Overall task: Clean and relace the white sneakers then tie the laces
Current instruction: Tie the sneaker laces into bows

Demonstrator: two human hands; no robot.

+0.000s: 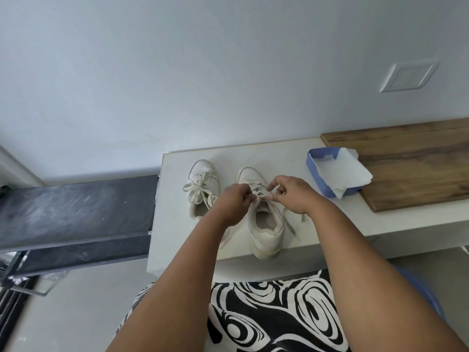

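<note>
Two white sneakers stand toes-away on a white shelf [330, 219]. The right sneaker [264, 224] has its heel hanging at the shelf's near edge, at 6 o'clock from the hands. The left hand [234, 204] and right hand [291, 196] each pinch its lace [258, 193] over the tongue, fingers curled tight. The left sneaker [203, 186], laced, sits at 9 o'clock, near the shelf's left edge. A blue tray [313, 171] holding paper [342, 174] lies at 2 o'clock, overlapping a wooden board [411, 163]. Bare shelf shows between sneaker and tray.
</note>
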